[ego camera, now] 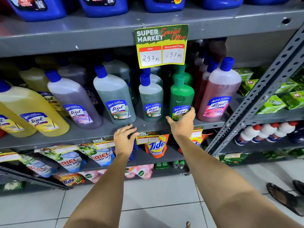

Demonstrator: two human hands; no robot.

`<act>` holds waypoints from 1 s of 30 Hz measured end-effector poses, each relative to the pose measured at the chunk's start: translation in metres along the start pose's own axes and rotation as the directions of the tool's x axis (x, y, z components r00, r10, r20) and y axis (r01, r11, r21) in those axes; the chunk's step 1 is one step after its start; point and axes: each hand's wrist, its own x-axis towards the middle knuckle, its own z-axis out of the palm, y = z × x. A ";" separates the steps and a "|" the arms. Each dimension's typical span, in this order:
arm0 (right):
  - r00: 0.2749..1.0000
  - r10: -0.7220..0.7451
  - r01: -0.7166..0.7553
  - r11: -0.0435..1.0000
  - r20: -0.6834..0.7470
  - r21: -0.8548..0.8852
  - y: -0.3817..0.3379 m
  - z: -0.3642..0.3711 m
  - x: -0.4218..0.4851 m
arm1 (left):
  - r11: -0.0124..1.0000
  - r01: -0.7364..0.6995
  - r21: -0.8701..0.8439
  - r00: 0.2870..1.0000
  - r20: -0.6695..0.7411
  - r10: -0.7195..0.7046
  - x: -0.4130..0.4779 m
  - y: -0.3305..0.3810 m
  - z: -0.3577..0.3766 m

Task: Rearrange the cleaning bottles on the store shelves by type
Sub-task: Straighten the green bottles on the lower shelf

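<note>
Colours mostly grouped along the shelf (98, 134); right hand (181, 123), spread wide, reaches the green bottle (181, 97), not gripping. Left hand (124, 139) loose, empty. Greens left to sort.

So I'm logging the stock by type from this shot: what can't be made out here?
Head view only:
- Bottles behind the offer sign: tops and colours hidden by it.
- Blue jugs on the top shelf: cut off by the upper edge.
- Opaque green bottle: lower label covered by the right hand.
- Lower price tags: figures too faint.
</note>
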 end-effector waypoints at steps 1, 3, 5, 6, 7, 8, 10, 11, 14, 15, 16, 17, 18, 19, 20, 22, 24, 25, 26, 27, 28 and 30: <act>1.000 0.001 -0.001 1.000 0.002 -0.001 0.000 0.000 0.001 | 1.000 0.003 0.001 1.000 0.002 -0.003 0.000 0.000 0.000; 1.000 -0.002 0.002 1.000 0.002 -0.005 0.001 -0.001 0.003 | 1.000 0.007 0.003 1.000 0.003 -0.007 0.000 0.000 -0.001; 1.000 -0.009 0.009 1.000 0.005 -0.010 0.002 0.000 0.004 | 1.000 0.010 0.004 1.000 0.006 -0.010 0.000 0.001 -0.002; 1.000 -0.012 0.012 1.000 0.007 -0.013 0.003 0.000 0.005 | 1.000 0.007 0.010 1.000 0.010 -0.007 0.000 0.001 -0.003; 1.000 -0.020 0.020 1.000 0.013 -0.011 0.003 0.001 0.006 | 1.000 -0.002 0.025 1.000 0.019 0.002 0.000 0.003 -0.006; 0.999 -0.028 0.028 1.000 0.022 -0.002 0.004 0.000 0.007 | 0.999 -0.012 0.048 0.999 0.040 0.010 0.001 0.005 -0.008; 0.998 -0.033 0.033 0.999 0.045 0.008 0.002 -0.002 0.007 | 0.992 -0.047 0.119 0.994 0.105 0.035 0.004 0.009 -0.016; 0.999 -0.033 0.033 0.999 0.043 0.008 0.002 -0.006 0.004 | 0.985 -0.071 0.157 0.988 0.146 0.048 0.004 0.011 -0.018; 0.987 -0.138 0.147 0.983 -0.087 0.109 -0.014 -0.020 -0.018 | 0.962 -0.145 0.231 0.983 0.148 0.112 0.002 0.018 -0.036; 0.967 -0.204 0.228 0.959 -0.150 0.169 -0.026 -0.025 -0.029 | 0.958 -0.164 0.238 0.985 0.101 0.143 0.001 0.022 -0.046; 0.943 -0.270 0.312 0.922 -0.195 0.231 -0.039 -0.028 -0.041 | 0.957 -0.184 0.226 0.983 0.050 0.177 -0.001 0.028 -0.057; 0.910 -0.353 0.406 0.865 -0.218 0.294 -0.058 -0.031 -0.054 | 0.954 -0.214 0.209 0.975 -0.014 0.222 -0.001 0.034 -0.072; 0.870 -0.439 0.493 0.797 -0.225 0.349 -0.079 -0.033 -0.066 | 0.945 -0.256 0.204 0.957 -0.081 0.277 0.000 0.040 -0.090; 0.823 -0.521 0.566 0.725 -0.226 0.392 -0.102 -0.034 -0.078 | 0.931 -0.298 0.210 0.933 -0.144 0.331 0.001 0.046 -0.110; 0.768 -0.599 0.631 0.649 -0.226 0.425 -0.126 -0.033 -0.088 | 0.918 -0.328 0.224 0.907 -0.199 0.372 0.006 0.051 -0.134; 0.630 -0.740 0.747 0.492 -0.238 0.448 -0.172 -0.030 -0.104 | 0.889 -0.367 0.273 0.850 -0.290 0.440 0.018 0.060 -0.183; 0.466 -0.847 0.846 0.340 -0.258 0.411 -0.217 -0.018 -0.117 | 0.861 -0.398 0.317 0.789 -0.359 0.498 0.033 0.061 -0.238; 0.395 -0.880 0.881 0.282 -0.263 0.381 -0.237 -0.012 -0.122 | 0.851 -0.402 0.339 0.767 -0.383 0.515 0.041 0.061 -0.262; 0.339 -0.902 0.908 0.238 -0.269 0.346 -0.257 -0.004 -0.127 | 0.843 -0.400 0.359 0.749 -0.403 0.527 0.049 0.060 -0.287; 0.293 -0.915 0.928 0.203 -0.277 0.311 -0.279 0.007 -0.136 | 0.835 -0.396 0.381 0.727 -0.425 0.539 0.056 0.057 -0.314; 0.265 -0.924 0.942 0.187 -0.276 0.279 -0.298 0.017 -0.142 | 0.828 -0.394 0.399 0.709 -0.442 0.550 0.063 0.054 -0.338; 0.249 -0.931 0.950 0.181 -0.267 0.256 -0.338 0.047 -0.165 | 0.800 -0.387 0.459 0.681 -0.443 0.583 0.074 0.038 -0.391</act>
